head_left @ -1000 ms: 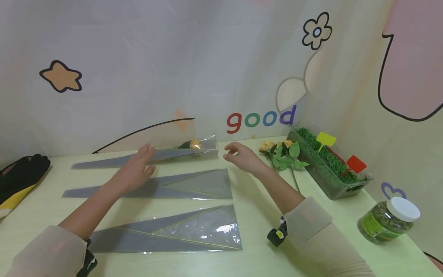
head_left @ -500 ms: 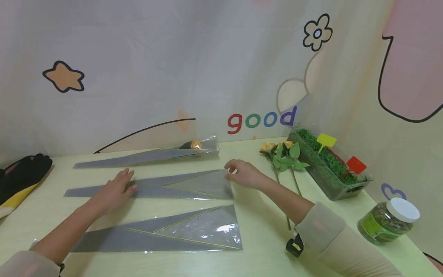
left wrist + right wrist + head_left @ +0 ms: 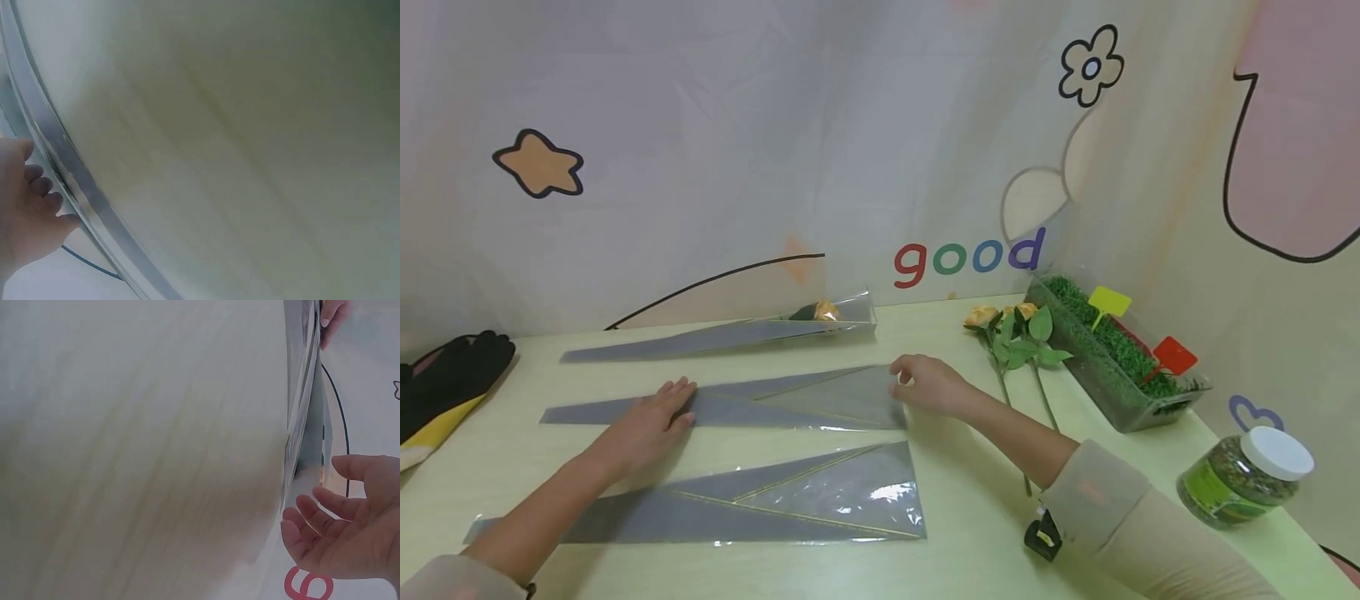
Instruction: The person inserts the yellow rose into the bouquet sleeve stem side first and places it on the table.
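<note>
Three grey flower sleeves with gold lines lie one behind another on the table. My left hand [image 3: 643, 425] rests with fairly straight fingers on the narrower part of the middle sleeve [image 3: 820, 408]. At that sleeve's wide right end is my right hand [image 3: 931, 386], its fingers loosely bent. The right wrist view shows the right hand [image 3: 350, 528] with thumb and fingers apart, beside the sleeve edge, nothing held. Behind, the far sleeve [image 3: 722, 337] contains a yellow-orange rose [image 3: 827, 311]. Nearest me lies the front sleeve [image 3: 820, 500], partly covered by my left forearm.
Stemmed roses [image 3: 1017, 333] with green leaves lie right of the sleeves. Beyond them stands a clear box of artificial grass [image 3: 1112, 358] with yellow and red tags. A white-lidded jar [image 3: 1240, 479] is at the right edge, black-and-yellow gloves [image 3: 456, 383] at the left.
Both hands have come down from the far sleeve toward the middle one; the left also shifted leftward. Over the last half second they barely moved. The sleeves lie as before.
</note>
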Available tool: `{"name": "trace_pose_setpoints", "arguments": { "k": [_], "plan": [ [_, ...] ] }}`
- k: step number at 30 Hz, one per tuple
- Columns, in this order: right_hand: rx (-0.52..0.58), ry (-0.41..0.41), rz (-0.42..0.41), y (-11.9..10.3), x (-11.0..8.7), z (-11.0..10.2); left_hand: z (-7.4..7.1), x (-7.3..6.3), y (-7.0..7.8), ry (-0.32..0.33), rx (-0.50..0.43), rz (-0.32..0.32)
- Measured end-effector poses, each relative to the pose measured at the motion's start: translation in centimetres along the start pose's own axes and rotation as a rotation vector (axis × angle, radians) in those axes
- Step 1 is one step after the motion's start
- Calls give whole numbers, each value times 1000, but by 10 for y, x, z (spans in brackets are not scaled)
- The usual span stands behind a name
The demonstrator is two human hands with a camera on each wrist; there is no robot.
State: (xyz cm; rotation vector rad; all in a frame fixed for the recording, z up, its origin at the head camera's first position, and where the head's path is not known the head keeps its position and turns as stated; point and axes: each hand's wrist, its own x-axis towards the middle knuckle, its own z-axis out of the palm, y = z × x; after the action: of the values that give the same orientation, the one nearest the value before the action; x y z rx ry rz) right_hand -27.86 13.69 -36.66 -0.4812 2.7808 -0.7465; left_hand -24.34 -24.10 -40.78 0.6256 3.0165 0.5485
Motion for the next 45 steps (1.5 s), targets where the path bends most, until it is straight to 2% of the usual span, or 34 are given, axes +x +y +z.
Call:
{"name": "trace_pose_setpoints", "arguments": {
  "k": [9,18,22,25,29,31,37,45],
  "plan": [
    [-22,12,31,0,6,-4,4,-1,0,-24,-22,-19],
    [-4,-19,84,5,10,-5,3,0,2,-27,13,-13],
    [-70,-33,29,7,12,-3,3,0,3,-30,14,-13],
    [-199,-28,-30,8,13,1,3,0,2,-29,17,-10],
    [-354,-39,-32,8,14,8,4,0,1,-35,33,-14],
    [-394,-46,-17,7,14,10,4,0,1,-37,39,-15],
    [-419,-57,13,3,14,11,5,-2,0,-34,54,-10],
    [-414,-18,-41,2,14,10,5,-3,1,-32,62,-9]
  ]
}}
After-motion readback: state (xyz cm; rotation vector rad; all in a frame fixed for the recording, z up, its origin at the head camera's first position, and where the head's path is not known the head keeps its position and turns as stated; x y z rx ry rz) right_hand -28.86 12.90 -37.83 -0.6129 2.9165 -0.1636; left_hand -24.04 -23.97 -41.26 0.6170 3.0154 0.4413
